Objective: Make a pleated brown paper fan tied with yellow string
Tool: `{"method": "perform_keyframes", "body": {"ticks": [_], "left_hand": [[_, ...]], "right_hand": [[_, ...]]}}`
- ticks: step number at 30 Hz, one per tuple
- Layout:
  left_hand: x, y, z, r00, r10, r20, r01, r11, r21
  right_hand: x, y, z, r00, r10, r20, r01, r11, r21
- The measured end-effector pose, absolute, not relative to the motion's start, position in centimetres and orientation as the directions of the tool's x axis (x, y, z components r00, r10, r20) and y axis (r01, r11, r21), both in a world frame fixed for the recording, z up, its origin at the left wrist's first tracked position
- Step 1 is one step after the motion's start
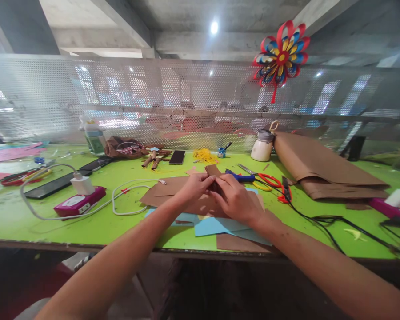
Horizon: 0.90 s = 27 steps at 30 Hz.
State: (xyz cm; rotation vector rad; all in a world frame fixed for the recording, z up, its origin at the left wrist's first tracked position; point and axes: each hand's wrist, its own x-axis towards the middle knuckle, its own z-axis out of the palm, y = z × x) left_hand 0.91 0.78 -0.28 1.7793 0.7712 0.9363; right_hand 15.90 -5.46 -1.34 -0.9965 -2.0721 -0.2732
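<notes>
Both hands meet over the middle of the green table, closed on a small folded strip of brown paper (213, 170). My left hand (195, 186) pinches it from the left. From the right, my right hand (235, 195) wraps its fingers round it, which hides the lower part of the strip. Brown paper sheets (168, 189) lie beneath the hands, with light blue paper (210, 226) nearer the table's front edge. Just beyond my right hand lies a blue-handled glue gun (242, 177). Orange-handled scissors (270, 180) rest to its right.
A purple power strip (80, 201) and white cable lie left. Behind stand brown paper rolls (153, 159), a phone (177, 157), yellow shreds (205, 156) and a white flask (262, 146). A large folded brown paper stack (326, 166) and black cables (323, 220) occupy the right.
</notes>
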Motion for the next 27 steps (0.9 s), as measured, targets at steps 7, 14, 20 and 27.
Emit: {"method": "perform_keyframes", "body": {"ticks": [7, 14, 20, 27], "left_hand": [[-0.3, 0.0, 1.7, 0.634, 0.651, 0.417, 0.348, -0.722, 0.598], [-0.7, -1.2, 3.4, 0.895, 0.402, 0.195, 0.208, -0.761, 0.615], [-0.4, 0.2, 1.2, 0.813, 0.568, 0.130, 0.416, -0.722, 0.553], [-0.8, 2.1, -1.1, 0.709, 0.670, 0.220, 0.475, -0.684, 0.553]], "right_hand": [[18.1, -5.0, 0.3, -0.182, 0.475, 0.861, 0.668, 0.702, -0.246], [18.7, -6.2, 2.4, -0.341, 0.689, 0.640, 0.487, 0.711, -0.507], [19.9, -3.7, 0.0, -0.327, 0.829, 0.454, 0.518, 0.559, -0.647], [21.0, -1.8, -1.8, -0.303, 0.876, 0.375, 0.559, 0.482, -0.675]]}}
